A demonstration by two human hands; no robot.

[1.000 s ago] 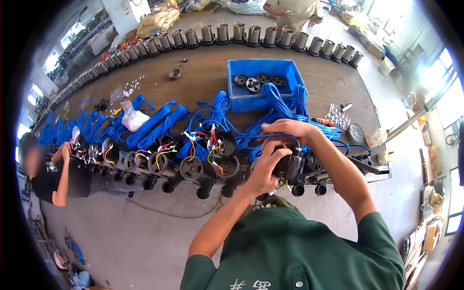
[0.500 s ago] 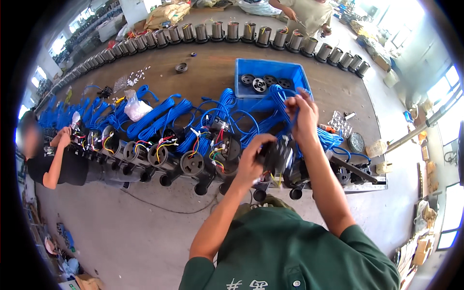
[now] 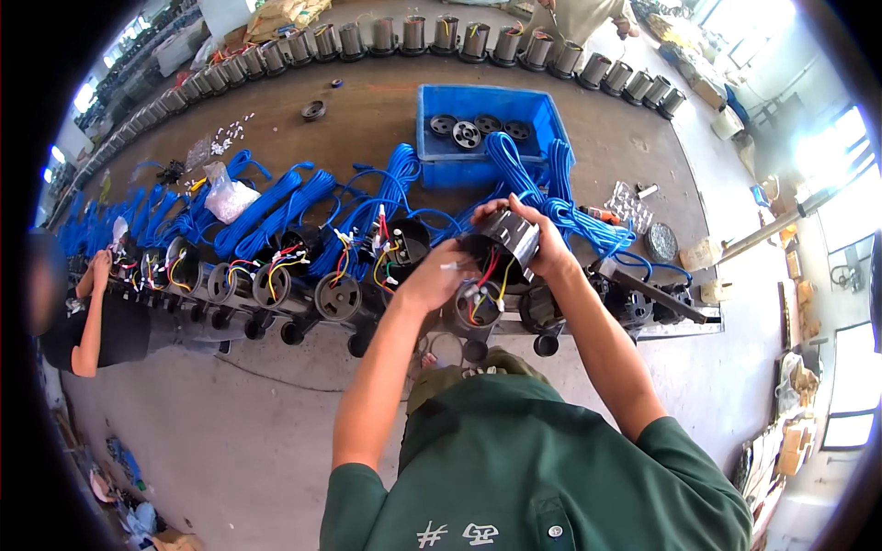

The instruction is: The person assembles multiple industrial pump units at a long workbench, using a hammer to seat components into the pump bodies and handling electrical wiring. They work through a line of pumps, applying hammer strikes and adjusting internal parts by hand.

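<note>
In the head view, the right hand (image 3: pixel 549 241) grips a black ribbed cylindrical motor housing (image 3: pixel 503 241) lifted just above the near edge of the long brown workbench (image 3: pixel 367 119), tilted so its open end faces the person, which looks like a way to keep the wiring within reach. The left hand (image 3: pixel 434 280) has its fingers pinched on the red, yellow and white leads (image 3: pixel 480 280) hanging from that opening. Along the same near edge, more round black motor housings (image 3: pixel 338 296) lie on their sides in a row, mouths outward, each trailing coloured wires, with coils of blue cable (image 3: pixel 386 188) draped behind them. Toward the far edge sits a blue rectangular plastic bin (image 3: pixel 441 156) holding several dark round metal discs (image 3: pixel 467 135). Grey upright cylinders (image 3: pixel 413 35) line the far edge. At the bench's left end another person's hand (image 3: pixel 99 266) works on the row.
</note>
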